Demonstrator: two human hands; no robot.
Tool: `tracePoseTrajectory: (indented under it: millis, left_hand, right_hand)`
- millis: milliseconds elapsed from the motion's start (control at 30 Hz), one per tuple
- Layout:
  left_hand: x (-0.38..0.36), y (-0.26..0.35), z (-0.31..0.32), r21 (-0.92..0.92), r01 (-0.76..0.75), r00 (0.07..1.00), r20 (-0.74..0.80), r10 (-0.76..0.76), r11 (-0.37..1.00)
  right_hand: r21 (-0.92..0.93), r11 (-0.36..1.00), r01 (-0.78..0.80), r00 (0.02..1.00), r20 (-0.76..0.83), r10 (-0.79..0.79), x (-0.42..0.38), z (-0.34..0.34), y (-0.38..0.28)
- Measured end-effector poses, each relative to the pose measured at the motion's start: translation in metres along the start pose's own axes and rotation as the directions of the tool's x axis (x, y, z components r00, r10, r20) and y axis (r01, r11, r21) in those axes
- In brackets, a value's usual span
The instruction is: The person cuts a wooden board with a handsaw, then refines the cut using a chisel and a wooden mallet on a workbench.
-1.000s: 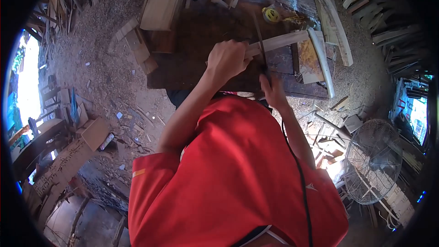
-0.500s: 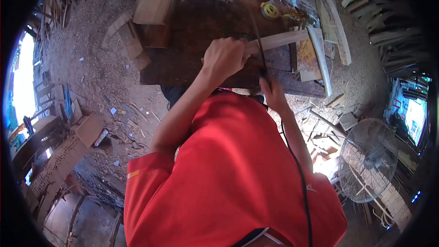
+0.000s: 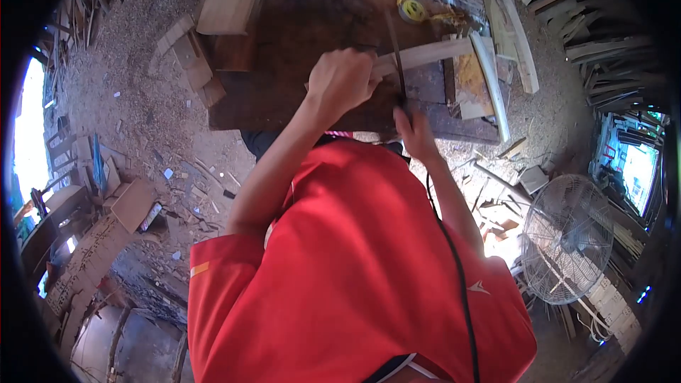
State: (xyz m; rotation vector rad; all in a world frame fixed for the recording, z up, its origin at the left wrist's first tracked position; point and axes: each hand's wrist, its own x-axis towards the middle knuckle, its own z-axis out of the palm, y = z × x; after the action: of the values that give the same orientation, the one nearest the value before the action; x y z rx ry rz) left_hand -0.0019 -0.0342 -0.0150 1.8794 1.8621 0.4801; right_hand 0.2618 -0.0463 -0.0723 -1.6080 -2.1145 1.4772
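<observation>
Over bench [image 3: 284, 50], left hand [image 3: 342, 79] clasps wood strip [image 3: 434, 52] (middle hidden); right hand [image 3: 417, 132] grips thin tool [image 3: 398, 57], perhaps saw.

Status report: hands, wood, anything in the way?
Left hand holds long pale wooden strip. Right hand holds thin dark blade across it. Round yellow object lies beyond strip.
</observation>
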Motion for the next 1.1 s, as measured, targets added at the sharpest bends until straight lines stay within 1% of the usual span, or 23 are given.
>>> tracePoseTrajectory:
  millis: [67,100,133,233,267,333,367,400,433,500,533,600,633,667,733,767,800,833,933,1000,1033,1100]
  left_hand:
    - [-0.002,-0.001,0.005,0.01,-0.01,1.0,-0.001,0.01,1.0]
    - [-0.002,-0.001,0.007,0.023,-0.007,1.0,-0.012,0.007,1.0]
    - [-0.006,0.001,0.007,0.022,0.009,1.0,-0.005,-0.009,1.0]
    - [-0.008,0.008,0.008,0.011,0.03,1.0,-0.004,-0.03,0.999]
    - [-0.008,0.007,0.008,0.003,0.026,1.0,-0.008,-0.026,1.0]
    - [-0.005,0.003,0.006,0.003,0.003,1.0,-0.016,-0.003,1.0]
    - [-0.004,0.0,0.009,0.004,-0.004,1.0,-0.026,0.004,1.0]
    - [-0.003,0.001,0.006,0.002,-0.004,0.999,-0.035,0.005,1.0]
    - [-0.002,0.0,0.006,0.014,0.006,0.999,-0.041,-0.006,1.0]
    - [-0.006,0.005,0.007,0.028,0.009,1.0,-0.018,-0.009,1.0]
    - [-0.005,0.006,0.008,0.02,0.011,1.0,-0.008,-0.011,1.0]
    - [-0.003,0.003,0.004,0.017,0.019,1.0,0.004,-0.019,1.0]
    - [-0.004,0.003,0.002,0.013,0.007,1.0,0.002,-0.007,1.0]
    - [-0.002,0.002,0.001,0.019,0.0,1.0,-0.005,0.0,1.0]
    - [-0.004,0.002,0.003,0.022,0.005,1.0,-0.011,-0.005,1.0]
    - [-0.003,0.002,0.007,0.013,0.022,1.0,-0.004,-0.022,1.0]
    - [-0.009,0.006,0.008,0.005,0.027,1.0,0.013,-0.027,1.0]
    - [-0.009,0.009,0.007,0.001,0.03,0.999,0.015,-0.03,1.0]
    - [-0.008,0.003,0.005,0.003,0.008,1.0,0.008,-0.009,1.0]
    - [-0.002,-0.002,0.003,0.023,-0.008,1.0,-0.002,0.008,1.0]
    - [-0.003,-0.001,0.006,0.037,0.001,1.0,0.004,-0.001,0.999]
    - [-0.005,0.001,0.009,0.037,0.001,1.0,0.014,-0.002,0.999]
  right_hand:
    - [-0.019,0.999,-0.028,0.999,-0.021,0.027,-0.017,0.004,0.027]
    - [-0.021,1.0,0.014,1.0,-0.021,-0.015,-0.013,0.002,0.022]
    - [-0.019,0.999,0.046,0.999,-0.024,-0.047,-0.01,0.001,0.014]
    - [0.06,0.998,-0.021,1.0,0.009,0.021,0.014,-0.011,-0.036]
    - [0.04,0.999,0.003,1.0,-0.009,-0.003,0.011,-0.007,-0.025]
    - [-0.005,0.998,0.061,0.996,-0.06,-0.062,0.001,0.008,0.019]
    - [0.048,0.995,0.088,0.993,-0.082,-0.083,-0.011,0.015,0.04]
    - [0.037,0.999,0.003,1.0,-0.007,-0.003,-0.019,0.009,0.028]
    - [-0.084,0.987,0.138,0.99,0.013,-0.137,-0.011,0.011,0.037]
    - [-0.103,0.989,0.105,0.993,0.057,-0.1,-0.003,0.012,0.035]
    - [-0.019,0.999,-0.037,0.996,0.081,0.038,0.009,-0.001,-0.014]
    - [0.043,0.998,-0.054,0.998,0.034,0.053,0.011,-0.001,-0.021]
    - [0.014,0.997,0.07,0.996,-0.052,-0.069,0.003,0.013,0.016]
    - [0.018,0.994,0.104,0.991,-0.081,-0.103,0.0,0.016,0.026]
    - [0.019,0.985,0.174,0.976,-0.139,-0.169,-0.007,0.019,0.024]
    - [0.05,0.991,0.121,0.986,-0.12,-0.114,-0.007,0.017,0.027]
    - [0.082,0.995,0.06,0.994,-0.101,-0.052,-0.007,0.011,0.005]
    - [0.115,0.993,-0.012,1.0,-0.004,0.013,0.006,-0.002,-0.026]
    - [0.076,0.995,0.064,0.996,-0.069,-0.059,0.011,0.005,-0.018]
    - [0.046,0.979,0.198,0.966,-0.179,-0.187,-0.001,0.016,0.02]
    - [0.118,0.981,0.157,0.978,-0.159,-0.137,-0.009,0.014,0.016]
    - [0.18,0.981,0.073,0.996,-0.07,-0.061,-0.005,0.004,0.002]
